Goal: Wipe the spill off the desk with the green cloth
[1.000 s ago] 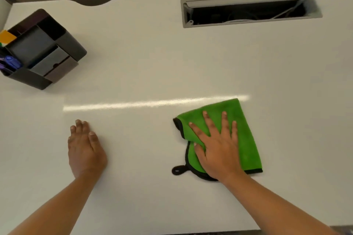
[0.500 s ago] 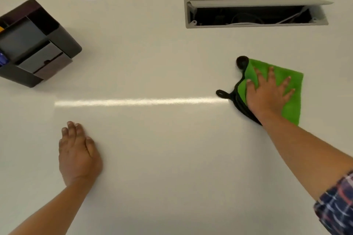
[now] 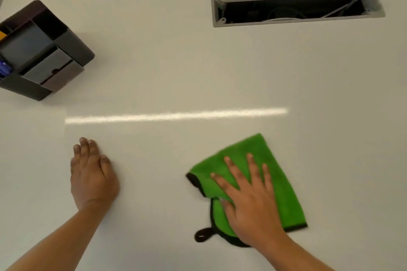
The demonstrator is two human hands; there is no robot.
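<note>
A folded green cloth with black trim and a black hanging loop lies on the white desk, near its front right. My right hand presses flat on the cloth, fingers spread, covering its near left half. My left hand rests flat on the bare desk to the left, fingers together, holding nothing. I see no spill on the desk surface; a bright streak of reflected light crosses its middle.
A dark desk organiser with several compartments stands at the back left. An open cable hatch with wires inside is set into the desk at the back right. The desk's back edge has a curved cut-out.
My right hand has slid the cloth from the back right, near the hatch, towards me and leftwards, to the front right. My left hand has stayed in place.
</note>
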